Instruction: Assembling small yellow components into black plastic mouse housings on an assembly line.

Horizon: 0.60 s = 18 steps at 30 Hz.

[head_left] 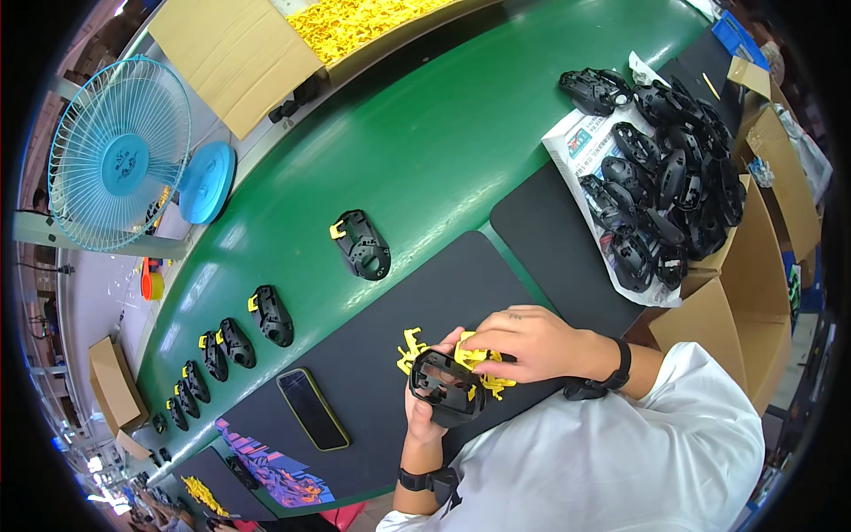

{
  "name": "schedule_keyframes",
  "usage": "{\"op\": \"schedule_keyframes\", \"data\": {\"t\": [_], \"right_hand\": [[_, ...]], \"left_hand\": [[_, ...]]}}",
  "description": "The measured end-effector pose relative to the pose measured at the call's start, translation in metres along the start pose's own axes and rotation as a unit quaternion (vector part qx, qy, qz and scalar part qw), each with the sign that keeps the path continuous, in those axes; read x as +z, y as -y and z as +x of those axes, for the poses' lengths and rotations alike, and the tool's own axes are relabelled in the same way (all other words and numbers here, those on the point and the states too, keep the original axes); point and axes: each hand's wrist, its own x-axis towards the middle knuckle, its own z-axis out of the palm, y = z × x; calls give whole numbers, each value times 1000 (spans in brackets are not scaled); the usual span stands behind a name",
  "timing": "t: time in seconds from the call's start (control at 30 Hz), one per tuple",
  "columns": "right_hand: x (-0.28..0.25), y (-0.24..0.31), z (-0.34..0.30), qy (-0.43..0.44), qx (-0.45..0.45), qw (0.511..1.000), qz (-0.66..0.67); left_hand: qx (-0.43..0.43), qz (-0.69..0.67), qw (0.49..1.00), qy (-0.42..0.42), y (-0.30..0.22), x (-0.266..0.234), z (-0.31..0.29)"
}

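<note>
My left hand [422,415] grips a black plastic shell [454,403], which looks like a computer mouse housing, with its hollow side up. Over the shell's upper right edge, my right hand [529,340] has its fingers closed on a yellow plastic clip [467,353]. Whether that clip touches the shell is hard to make out. Loose yellow clips [410,346] lie on the black mat [390,306] just left of the shell, and more yellow parts [496,385] show under my right hand. Both wrists wear black bands.
On the green belt [425,151], several black shells with yellow clips [362,246] form a line toward the lower left. A phone [314,409] lies on the mat. Black shells [674,173] are heaped at right beside open cardboard boxes [740,293]. A blue fan [124,164] stands far left.
</note>
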Motion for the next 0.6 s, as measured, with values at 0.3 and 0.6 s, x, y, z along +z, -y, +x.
{"op": "schedule_keyframes", "data": {"t": [0.3,0.6], "right_hand": [[0,1,-3,56,29,995,-83],[0,-6,-8,-22,10,999,-45]], "left_hand": [[-16,22,1000,-9,5,-8,-6],[-6,-43,999,-25,5,-5,-2]]}}
